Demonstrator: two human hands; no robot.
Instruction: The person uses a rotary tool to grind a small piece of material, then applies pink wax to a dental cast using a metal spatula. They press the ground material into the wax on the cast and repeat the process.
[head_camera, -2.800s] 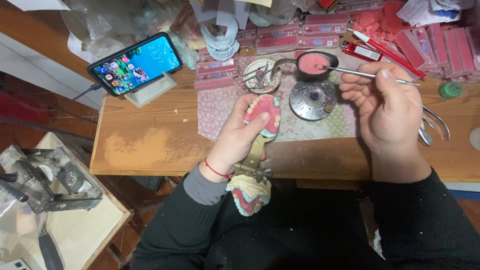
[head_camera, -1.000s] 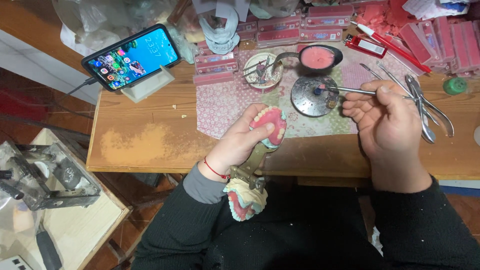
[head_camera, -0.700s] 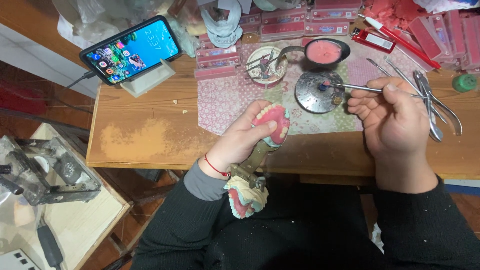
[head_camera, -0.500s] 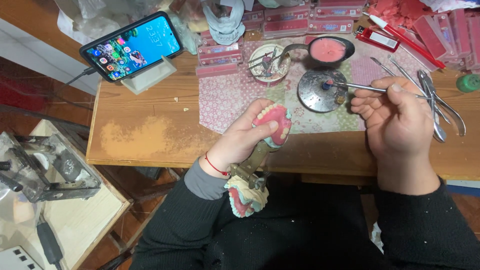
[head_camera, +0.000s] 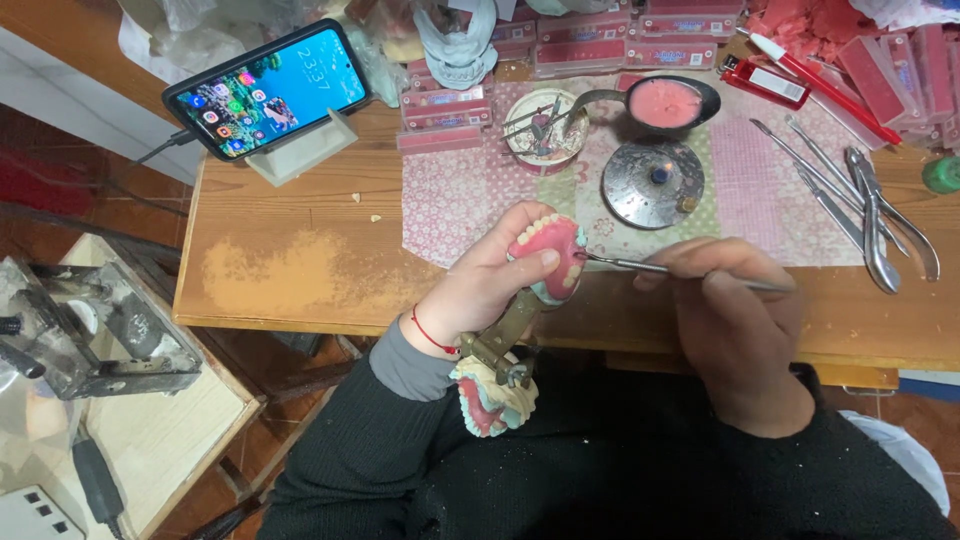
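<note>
left hand (head_camera: 480, 290) grips the denture (head_camera: 548, 255) at the bench (head_camera: 290, 280) edge, near the chest; right hand (head_camera: 735, 310) pinches a metal tool (head_camera: 650, 267), whose tip has come off the burner (head_camera: 652, 183) onto the pink wax, so heated carving resumes; phone (head_camera: 268, 88) stands far left

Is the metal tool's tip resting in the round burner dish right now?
No, the metal tool tip touches the pink denture model, well below the burner dish.

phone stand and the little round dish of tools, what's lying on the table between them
Head view: two tiny crumbs on bare wooden table, then the patterned cloth's left edge, between phone stand and round dish.
</note>
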